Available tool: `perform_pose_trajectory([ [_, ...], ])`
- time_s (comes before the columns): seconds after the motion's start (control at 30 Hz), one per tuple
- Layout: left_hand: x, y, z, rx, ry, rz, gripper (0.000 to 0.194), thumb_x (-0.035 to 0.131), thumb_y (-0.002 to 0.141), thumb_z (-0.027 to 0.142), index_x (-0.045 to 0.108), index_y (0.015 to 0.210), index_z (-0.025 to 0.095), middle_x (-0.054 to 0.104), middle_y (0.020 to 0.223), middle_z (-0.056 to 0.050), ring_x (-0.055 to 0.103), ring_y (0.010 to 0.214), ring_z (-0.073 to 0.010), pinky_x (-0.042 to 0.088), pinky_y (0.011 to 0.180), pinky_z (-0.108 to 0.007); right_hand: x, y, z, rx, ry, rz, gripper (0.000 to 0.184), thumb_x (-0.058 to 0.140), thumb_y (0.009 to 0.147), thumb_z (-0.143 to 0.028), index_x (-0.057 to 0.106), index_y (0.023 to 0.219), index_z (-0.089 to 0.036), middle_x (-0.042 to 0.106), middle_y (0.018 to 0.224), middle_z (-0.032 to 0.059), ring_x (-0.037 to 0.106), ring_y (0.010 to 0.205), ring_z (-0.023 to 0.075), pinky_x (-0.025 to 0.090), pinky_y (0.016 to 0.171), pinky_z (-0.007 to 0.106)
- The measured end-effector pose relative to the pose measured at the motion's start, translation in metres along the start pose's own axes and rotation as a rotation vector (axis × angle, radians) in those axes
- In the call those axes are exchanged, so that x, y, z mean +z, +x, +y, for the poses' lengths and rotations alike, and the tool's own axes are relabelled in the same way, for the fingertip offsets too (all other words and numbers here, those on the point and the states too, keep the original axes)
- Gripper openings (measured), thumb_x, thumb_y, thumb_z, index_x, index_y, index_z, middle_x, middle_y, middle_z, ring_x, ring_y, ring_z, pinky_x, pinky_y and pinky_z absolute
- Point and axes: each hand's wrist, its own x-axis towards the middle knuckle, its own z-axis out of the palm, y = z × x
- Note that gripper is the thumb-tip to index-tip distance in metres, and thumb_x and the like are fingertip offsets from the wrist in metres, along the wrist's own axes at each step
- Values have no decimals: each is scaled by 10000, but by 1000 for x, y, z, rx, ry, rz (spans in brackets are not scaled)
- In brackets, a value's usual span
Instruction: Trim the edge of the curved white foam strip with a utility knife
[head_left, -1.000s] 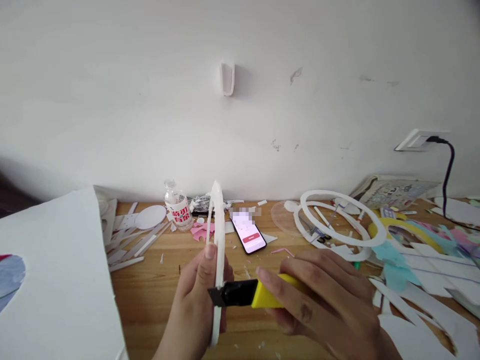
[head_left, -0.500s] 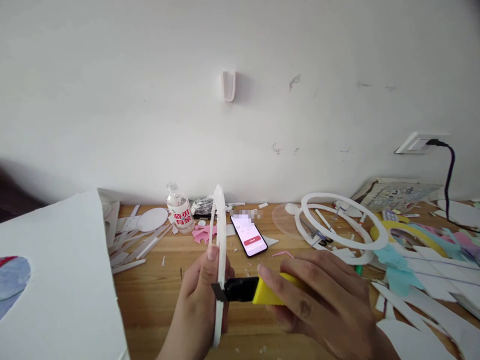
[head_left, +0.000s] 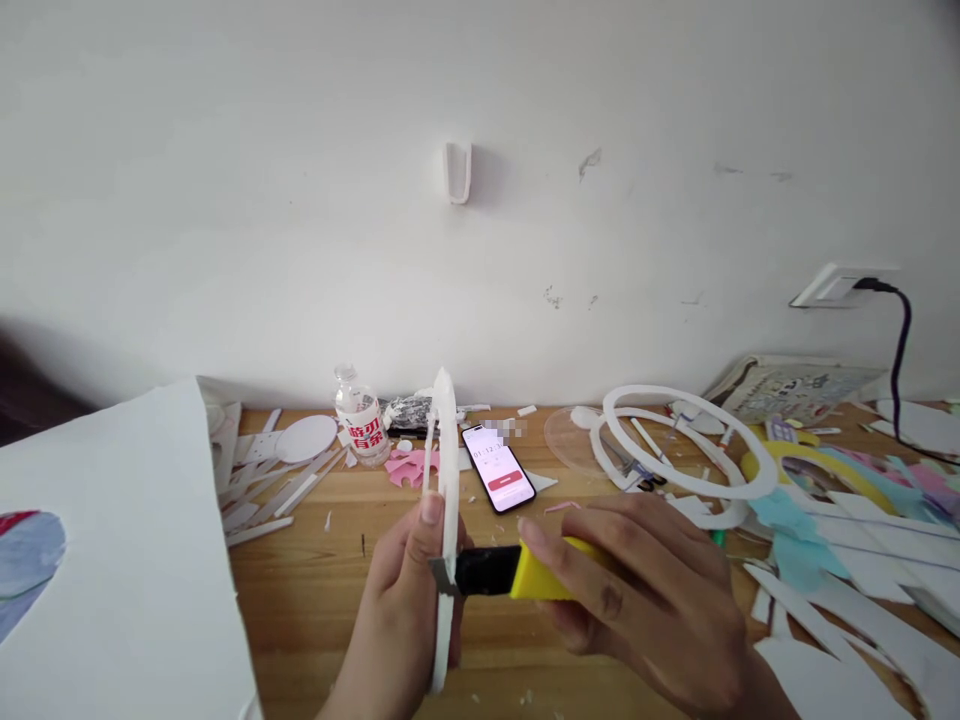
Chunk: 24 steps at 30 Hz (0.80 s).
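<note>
1. head view: left hand (head_left: 401, 600) pinching a white foam ring (head_left: 447, 520) edge-on, upright, near centre above the wooden desk (head_left: 315, 590).
2. right hand (head_left: 637, 610) wrapped tight round a yellow utility knife (head_left: 517, 572), blade tip touching the ring's edge just beside the left thumb.
3. likely step: trimming the ring's edge.
4. next move calls for a steady, shallow stroke away from the thumb.
5. farther off: phone (head_left: 499, 468), bottle (head_left: 361, 418), more white rings (head_left: 686, 445) at right.
</note>
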Motion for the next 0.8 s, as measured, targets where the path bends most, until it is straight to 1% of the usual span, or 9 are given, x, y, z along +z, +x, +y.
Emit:
perform_pose_trajectory([
  [0.1,-1,-1,-1,-19,21,2,676,503,672,874,530,601,201,377,348,52,309,342,-86,297,345,-200,-1,-1,4,-27,-4,-9,289,599,930,-263,678,1188,-158,663,841,66,613,817,178,469,712,329],
  [0.2,-1,-2,-3,-21,29,-21,656,472,713,860,506,603,213,353,338,60,300,345,-91,294,377,-210,0,-1,7,-45,-18,0,299,606,925,-270,672,1191,-152,662,838,62,606,799,170,467,711,326],
  [0.33,-2,-1,-5,63,67,-41,627,411,809,799,459,574,220,365,342,48,312,383,-102,327,459,-231,4,-1,3,-14,-18,14,306,588,932,-263,661,1211,-162,652,843,61,605,804,170,468,697,323],
  [0.4,-3,0,-4,81,80,-35,620,407,819,791,453,577,222,371,349,45,328,402,-109,334,477,-234,6,-2,2,-10,-21,18,304,584,935,-268,665,1209,-165,652,853,65,607,813,173,469,698,325],
  [0.53,-2,1,-4,28,56,-18,620,467,757,824,481,614,221,380,360,54,323,392,-103,314,434,-225,4,-2,7,-34,-29,23,316,612,907,-225,667,1208,-148,652,849,66,597,798,171,461,700,328],
  [0.67,2,2,-8,-17,-36,-52,639,493,720,842,480,586,217,382,388,50,311,360,-93,272,348,-214,1,-2,11,-28,-31,16,348,628,880,-176,658,1222,-124,645,837,70,582,785,167,459,700,326],
  [0.8,3,3,-11,-56,-89,-80,661,549,634,873,505,606,214,433,437,42,336,348,-91,278,312,-214,0,-1,10,-35,-24,18,334,627,886,-201,664,1208,-125,659,856,74,597,814,174,463,708,329],
])
